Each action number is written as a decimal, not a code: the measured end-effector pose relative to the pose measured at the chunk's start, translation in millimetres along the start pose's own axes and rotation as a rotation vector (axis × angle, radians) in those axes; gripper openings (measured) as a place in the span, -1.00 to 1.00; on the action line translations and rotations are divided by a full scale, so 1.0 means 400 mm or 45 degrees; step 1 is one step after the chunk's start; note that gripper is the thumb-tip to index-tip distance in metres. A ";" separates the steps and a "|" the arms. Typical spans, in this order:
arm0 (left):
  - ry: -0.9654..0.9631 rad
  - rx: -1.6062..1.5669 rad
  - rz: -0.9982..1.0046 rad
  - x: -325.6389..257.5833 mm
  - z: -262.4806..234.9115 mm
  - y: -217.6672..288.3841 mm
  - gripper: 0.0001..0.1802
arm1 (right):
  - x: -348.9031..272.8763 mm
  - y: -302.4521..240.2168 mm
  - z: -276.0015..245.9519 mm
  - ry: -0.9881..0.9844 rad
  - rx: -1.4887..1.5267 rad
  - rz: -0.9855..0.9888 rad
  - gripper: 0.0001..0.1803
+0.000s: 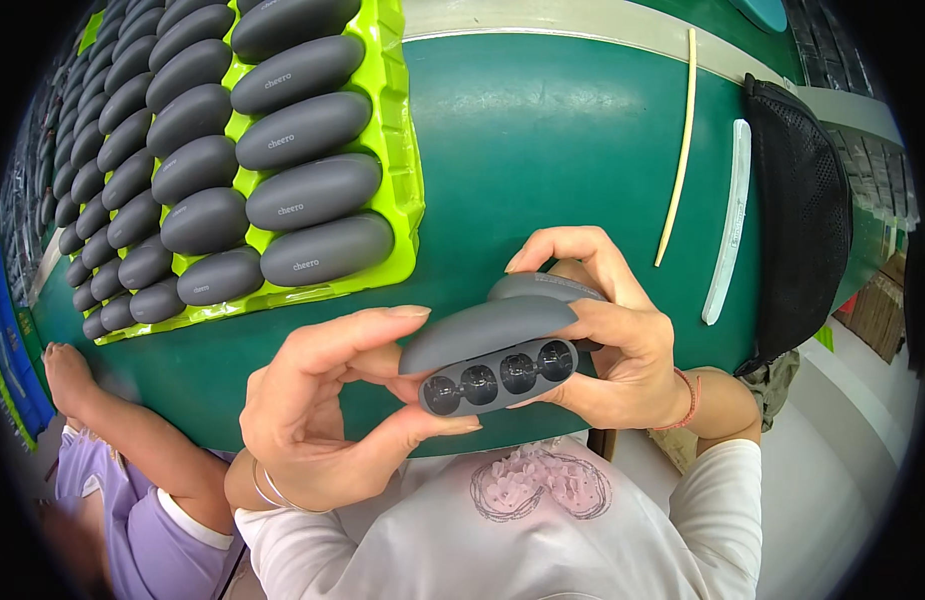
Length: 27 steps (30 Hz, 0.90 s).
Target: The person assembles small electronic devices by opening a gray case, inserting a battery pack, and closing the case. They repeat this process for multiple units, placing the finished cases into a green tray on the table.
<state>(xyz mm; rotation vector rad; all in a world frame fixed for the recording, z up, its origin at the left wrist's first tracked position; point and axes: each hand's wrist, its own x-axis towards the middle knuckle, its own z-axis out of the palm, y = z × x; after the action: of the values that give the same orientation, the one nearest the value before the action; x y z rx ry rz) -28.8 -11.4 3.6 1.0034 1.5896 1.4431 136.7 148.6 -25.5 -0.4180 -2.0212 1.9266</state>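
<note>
A dark grey oval case point(487, 332) is between my hands, its lid raised from the base. Several glossy black round wells show in the opening. My left hand point(317, 405) curls around the left end, with fingers at the lid side and thumb below the base. The right end is gripped by my right hand point(622, 345), its thumb along the underside. Behind the open case, a second grey oval piece point(550, 288) is also in my right hand's fingers; whether it is a whole case is hidden.
Rows of grey oval cases point(307, 190) fill a lime-green tray point(407, 215) at the left on the green table point(542, 150). To the right lie a thin pale stick point(677, 150), a whitish strip point(727, 225) and a black mesh bag point(797, 210). Another person's arm point(142, 440) rests at the lower left.
</note>
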 end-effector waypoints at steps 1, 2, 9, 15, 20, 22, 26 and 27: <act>-0.003 0.012 -0.005 -0.001 0.000 -0.001 -0.41 | 0.000 0.002 0.000 0.004 -0.003 -0.009 -0.68; 0.002 0.011 -0.022 -0.001 0.000 0.000 -0.40 | -0.001 0.003 0.001 0.010 -0.006 -0.016 -0.68; 0.066 0.018 -0.137 0.006 0.012 0.013 -0.40 | -0.001 -0.001 0.004 0.018 0.024 0.017 -0.68; 0.084 0.089 -0.024 0.001 0.014 -0.002 -0.39 | 0.001 0.005 0.003 0.032 0.021 0.007 -0.72; 0.047 0.120 0.052 0.003 0.009 -0.010 -0.38 | -0.001 0.004 0.001 0.039 0.030 0.020 -0.71; 0.078 0.105 0.028 0.001 0.014 -0.008 -0.38 | 0.000 0.005 0.001 0.031 0.030 0.006 -0.72; 0.094 0.118 0.013 0.000 0.018 -0.003 -0.37 | 0.001 0.004 0.002 0.027 0.043 0.001 -0.72; 0.088 0.135 0.024 0.001 0.018 -0.002 -0.37 | 0.002 0.003 0.000 0.023 0.035 -0.002 -0.73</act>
<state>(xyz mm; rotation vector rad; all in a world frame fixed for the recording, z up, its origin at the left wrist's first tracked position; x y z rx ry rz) -22.6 -8.1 2.4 1.0416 1.7259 1.4328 136.1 149.0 -26.9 -0.4255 -1.9807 1.9409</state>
